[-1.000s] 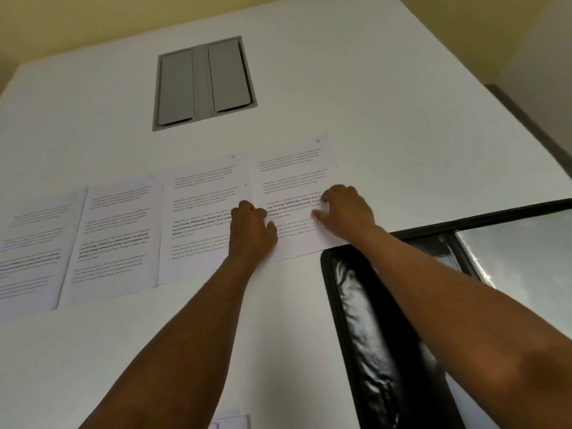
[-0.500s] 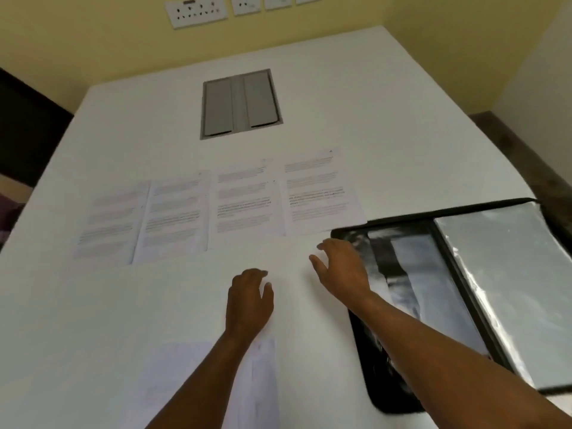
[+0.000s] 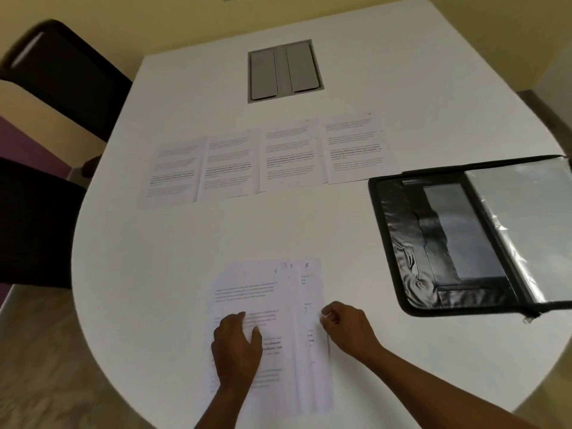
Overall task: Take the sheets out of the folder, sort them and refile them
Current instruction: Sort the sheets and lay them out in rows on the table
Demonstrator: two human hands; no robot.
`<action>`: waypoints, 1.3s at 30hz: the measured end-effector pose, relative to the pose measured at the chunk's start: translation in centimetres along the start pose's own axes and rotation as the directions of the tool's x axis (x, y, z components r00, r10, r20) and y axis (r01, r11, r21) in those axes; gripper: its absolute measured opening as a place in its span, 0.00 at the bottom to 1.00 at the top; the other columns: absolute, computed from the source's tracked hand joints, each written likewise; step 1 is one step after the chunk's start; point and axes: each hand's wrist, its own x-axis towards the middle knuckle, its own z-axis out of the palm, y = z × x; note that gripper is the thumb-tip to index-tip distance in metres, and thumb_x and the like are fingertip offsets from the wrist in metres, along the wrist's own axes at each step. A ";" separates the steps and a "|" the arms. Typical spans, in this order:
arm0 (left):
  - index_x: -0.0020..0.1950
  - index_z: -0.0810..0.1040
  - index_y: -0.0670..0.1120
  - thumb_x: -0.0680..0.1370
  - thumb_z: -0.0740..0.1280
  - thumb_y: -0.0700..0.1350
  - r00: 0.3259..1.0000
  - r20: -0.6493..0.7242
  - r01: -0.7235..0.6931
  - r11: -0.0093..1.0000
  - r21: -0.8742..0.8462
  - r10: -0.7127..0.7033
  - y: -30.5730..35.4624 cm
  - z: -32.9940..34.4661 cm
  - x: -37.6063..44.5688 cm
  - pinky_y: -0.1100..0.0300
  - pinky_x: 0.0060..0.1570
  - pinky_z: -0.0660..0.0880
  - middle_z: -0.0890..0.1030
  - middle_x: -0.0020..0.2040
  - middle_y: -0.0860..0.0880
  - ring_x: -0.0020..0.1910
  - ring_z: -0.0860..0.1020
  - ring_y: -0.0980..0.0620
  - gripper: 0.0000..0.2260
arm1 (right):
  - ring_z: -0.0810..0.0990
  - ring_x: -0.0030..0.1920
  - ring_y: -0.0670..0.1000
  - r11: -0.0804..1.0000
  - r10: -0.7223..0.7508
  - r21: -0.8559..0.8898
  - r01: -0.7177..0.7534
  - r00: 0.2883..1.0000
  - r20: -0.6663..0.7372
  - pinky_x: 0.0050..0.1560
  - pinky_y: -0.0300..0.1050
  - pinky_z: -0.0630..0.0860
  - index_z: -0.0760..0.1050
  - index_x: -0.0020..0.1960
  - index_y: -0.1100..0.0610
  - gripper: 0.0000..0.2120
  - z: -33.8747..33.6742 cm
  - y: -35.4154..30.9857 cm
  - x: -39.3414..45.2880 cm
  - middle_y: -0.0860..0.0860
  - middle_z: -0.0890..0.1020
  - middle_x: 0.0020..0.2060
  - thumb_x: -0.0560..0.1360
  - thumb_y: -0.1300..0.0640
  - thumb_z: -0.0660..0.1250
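Several printed sheets (image 3: pixel 272 159) lie side by side in a row across the middle of the white table (image 3: pixel 185 236). A fanned stack of sheets (image 3: pixel 278 292) lies near the front edge. My left hand (image 3: pixel 236 348) rests flat on the top sheet of that stack. My right hand (image 3: pixel 346 328) pinches the right edge of the stack, where a sheet marked 5 shows. The black folder (image 3: pixel 411 243) lies open at the right, its clear plastic sleeve (image 3: pixel 526 224) turned out to the right.
A grey cable hatch (image 3: pixel 284 71) is set into the table's far middle. Black chairs (image 3: pixel 46 125) stand at the left edge. Yellow wall behind, wooden floor at the front left.
Both hands left the far-right sheet of the row and came back to the near stack. The view tilted down and pulled back, and the stack came into sight.
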 end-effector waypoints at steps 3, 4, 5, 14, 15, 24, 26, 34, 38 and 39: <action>0.65 0.74 0.40 0.71 0.74 0.52 0.988 -0.008 0.156 0.983 0.096 -0.156 -1.6 -1.1 -0.3 0.43 0.56 0.72 0.74 0.63 0.39 0.60 0.73 0.37 0.28 | 0.82 0.44 0.46 0.982 0.140 0.116 -0.147 0.988 0.065 0.48 0.37 0.78 0.78 0.48 0.51 0.03 1.9 -0.5 -1.2 0.47 0.83 0.43 0.75 0.53 0.70; 0.67 0.72 0.40 0.71 0.74 0.55 0.979 -0.002 0.201 0.974 0.107 -0.202 -1.9 -1.6 -0.3 0.42 0.57 0.71 0.73 0.65 0.39 0.62 0.71 0.37 0.31 | 0.82 0.46 0.48 0.971 0.177 0.150 -0.185 0.982 0.071 0.51 0.43 0.79 0.78 0.47 0.50 0.03 2.5 -0.7 -1.4 0.48 0.83 0.45 0.74 0.53 0.70; 0.69 0.70 0.40 0.71 0.73 0.57 0.971 0.006 0.236 0.966 0.103 -0.238 -2.2 -1.9 -0.3 0.42 0.59 0.70 0.72 0.66 0.39 0.64 0.70 0.38 0.33 | 0.82 0.47 0.49 0.963 0.197 0.173 -0.206 0.978 0.069 0.53 0.46 0.80 0.77 0.46 0.50 0.03 2.9 -0.9 -1.6 0.49 0.83 0.46 0.74 0.53 0.71; 0.70 0.66 0.43 0.67 0.74 0.62 0.942 0.095 0.311 0.943 0.117 -0.323 -3.9 -2.1 0.4 0.44 0.59 0.71 0.69 0.65 0.42 0.64 0.69 0.40 0.39 | 0.82 0.48 0.51 0.944 0.241 0.211 -0.252 0.968 0.074 0.52 0.48 0.81 0.76 0.45 0.49 0.06 5.6 -2.9 -1.8 0.49 0.82 0.46 0.72 0.53 0.72; 0.70 0.66 0.43 0.67 0.74 0.61 0.939 0.092 0.320 0.940 0.115 -0.331 -3.9 -2.1 0.3 0.43 0.59 0.71 0.68 0.65 0.42 0.65 0.68 0.40 0.39 | 0.82 0.48 0.51 0.944 0.246 0.206 -0.256 0.967 0.071 0.52 0.47 0.80 0.76 0.46 0.50 0.06 5.8 -2.9 -1.8 0.50 0.82 0.47 0.72 0.53 0.72; 0.76 0.63 0.48 0.73 0.70 0.60 0.989 0.150 -0.026 0.994 0.106 0.010 -4.1 -1.3 0.1 0.48 0.72 0.60 0.56 0.77 0.44 0.75 0.56 0.44 0.36 | 0.73 0.63 0.56 0.959 0.282 0.102 -0.264 0.924 -0.258 0.62 0.50 0.72 0.69 0.69 0.58 0.25 5.0 -3.0 -1.1 0.56 0.73 0.64 0.75 0.55 0.70; 0.76 0.62 0.51 0.73 0.69 0.61 0.968 0.225 -0.137 0.986 0.093 0.113 -3.7 -1.1 0.1 0.49 0.73 0.57 0.52 0.79 0.46 0.76 0.53 0.45 0.35 | 0.76 0.60 0.55 0.962 0.270 0.103 -0.253 0.934 -0.232 0.60 0.49 0.74 0.71 0.67 0.59 0.22 4.7 -2.9 -0.5 0.56 0.77 0.60 0.74 0.56 0.69; 0.78 0.55 0.54 0.73 0.65 0.65 0.930 0.345 -0.190 0.969 0.158 0.127 -2.9 -0.5 0.0 0.49 0.74 0.55 0.47 0.79 0.49 0.77 0.49 0.47 0.38 | 0.78 0.41 0.48 0.968 0.242 0.131 -0.214 0.933 -0.266 0.42 0.42 0.74 0.75 0.45 0.53 0.03 4.6 -3.7 0.3 0.46 0.79 0.38 0.76 0.55 0.68; 0.77 0.57 0.54 0.73 0.66 0.66 0.930 0.340 -0.200 0.968 0.154 0.138 -3.0 -0.6 0.2 0.49 0.73 0.57 0.49 0.79 0.48 0.77 0.50 0.47 0.37 | 0.77 0.36 0.45 0.966 0.242 0.166 -0.197 0.917 -0.316 0.37 0.40 0.72 0.76 0.39 0.53 0.08 3.9 -3.5 0.5 0.46 0.80 0.35 0.77 0.53 0.68; 0.77 0.57 0.54 0.73 0.65 0.66 0.930 0.341 -0.199 0.967 0.158 0.136 -2.9 -0.6 0.2 0.49 0.73 0.57 0.48 0.79 0.48 0.77 0.50 0.47 0.37 | 0.78 0.36 0.46 0.966 0.239 0.180 -0.187 0.914 -0.328 0.36 0.40 0.72 0.77 0.39 0.53 0.08 3.6 -3.4 0.5 0.47 0.80 0.34 0.77 0.53 0.68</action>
